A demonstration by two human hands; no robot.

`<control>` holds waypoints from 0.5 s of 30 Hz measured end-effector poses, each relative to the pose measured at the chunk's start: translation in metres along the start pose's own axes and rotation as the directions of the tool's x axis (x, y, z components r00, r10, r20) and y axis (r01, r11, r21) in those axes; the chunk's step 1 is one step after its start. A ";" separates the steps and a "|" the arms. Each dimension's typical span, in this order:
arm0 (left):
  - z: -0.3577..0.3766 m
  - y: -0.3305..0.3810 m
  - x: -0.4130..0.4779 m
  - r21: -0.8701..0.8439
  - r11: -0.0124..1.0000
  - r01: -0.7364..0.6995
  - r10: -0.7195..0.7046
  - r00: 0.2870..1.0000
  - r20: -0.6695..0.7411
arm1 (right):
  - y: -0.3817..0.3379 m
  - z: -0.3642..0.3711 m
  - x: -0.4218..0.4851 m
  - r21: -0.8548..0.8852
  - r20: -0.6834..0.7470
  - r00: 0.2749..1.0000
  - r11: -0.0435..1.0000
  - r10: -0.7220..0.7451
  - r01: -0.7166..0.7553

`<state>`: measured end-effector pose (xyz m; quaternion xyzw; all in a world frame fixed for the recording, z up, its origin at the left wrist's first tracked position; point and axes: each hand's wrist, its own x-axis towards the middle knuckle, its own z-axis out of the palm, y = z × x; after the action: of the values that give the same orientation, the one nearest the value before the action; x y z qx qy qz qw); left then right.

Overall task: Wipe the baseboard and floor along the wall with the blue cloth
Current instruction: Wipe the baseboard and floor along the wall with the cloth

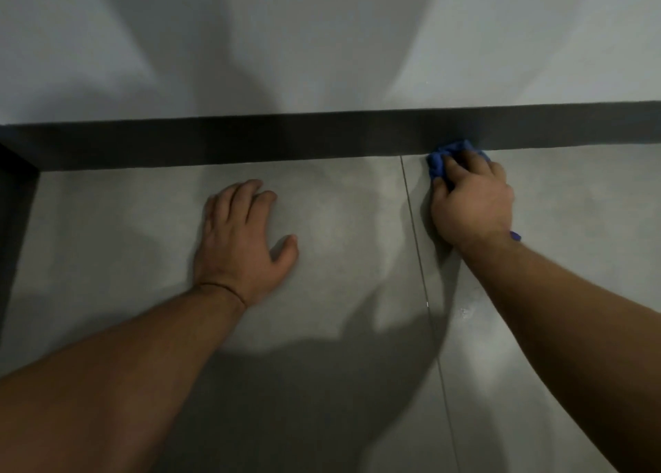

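Right hand (472, 200) is curled around the bunched blue cloth (441, 157), pressing it into the joint where the dark baseboard (250, 143) meets the floor (339, 222), while left hand (243, 236) lies flat, fingers spread and empty, likely bracing body weight.

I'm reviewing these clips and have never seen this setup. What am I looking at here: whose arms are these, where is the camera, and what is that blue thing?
There is no machine here. A person wears a camera on the head, looking down at their own two bare arms. The grey surface is the floor; the dark strip is the baseboard at the foot of the wall. The right hand grips a bunched blue cloth, pressing it where floor meets baseboard. The left hand lies flat on the floor, holding nothing, apparently as support. A thin tile joint runs between the hands.
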<state>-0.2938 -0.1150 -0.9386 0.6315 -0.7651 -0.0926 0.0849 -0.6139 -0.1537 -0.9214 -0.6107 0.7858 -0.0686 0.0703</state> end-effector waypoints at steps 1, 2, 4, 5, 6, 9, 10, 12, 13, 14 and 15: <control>0.000 0.000 0.000 0.005 1.000 0.001 -0.001 1.000 0.003 | -0.006 0.005 -0.002 0.024 -0.028 0.999 1.000 -0.018 0.018; 0.000 0.000 0.000 0.010 1.000 0.005 -0.005 1.000 0.007 | -0.014 0.010 -0.003 0.044 -0.048 0.998 0.998 -0.046 0.048; -0.001 0.001 0.000 0.011 1.000 0.014 -0.014 1.000 0.010 | -0.032 0.017 -0.006 0.088 -0.071 0.992 0.990 -0.107 0.113; -0.002 0.001 0.000 0.010 1.000 0.018 -0.018 1.000 0.010 | -0.043 0.020 -0.006 0.111 -0.083 0.988 0.984 -0.133 0.142; -0.002 0.002 0.000 0.011 1.000 0.022 -0.022 1.000 0.014 | -0.053 0.023 -0.007 0.132 -0.095 0.983 0.976 -0.160 0.172; -0.004 0.003 0.000 0.028 0.999 0.038 -0.039 0.999 0.034 | -0.084 0.030 -0.012 0.162 -0.084 0.966 0.953 -0.246 0.257; -0.004 0.003 0.000 0.036 0.998 0.046 -0.047 0.998 0.038 | -0.094 0.032 -0.013 0.169 -0.065 0.961 0.946 -0.270 0.278; -0.004 0.003 0.001 0.032 0.998 0.057 -0.058 0.998 0.034 | -0.114 0.036 -0.016 0.185 -0.030 0.944 0.927 -0.327 0.327; -0.004 0.003 0.001 0.028 0.998 0.058 -0.059 0.998 0.031 | -0.125 0.038 -0.018 0.191 -0.013 0.934 0.916 -0.357 0.352; -0.004 0.002 0.001 0.028 0.998 0.059 -0.060 0.998 0.031 | -0.137 0.040 -0.018 0.185 0.005 0.922 0.906 -0.387 0.380; -0.003 0.002 0.000 0.028 0.998 0.064 -0.065 0.997 0.033 | -0.151 0.042 -0.019 0.169 0.021 0.905 0.894 -0.425 0.416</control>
<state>-0.2951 -0.1149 -0.9355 0.6552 -0.7469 -0.0959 0.0605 -0.4576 -0.1730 -0.9326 -0.7601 0.6248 -0.1275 0.1251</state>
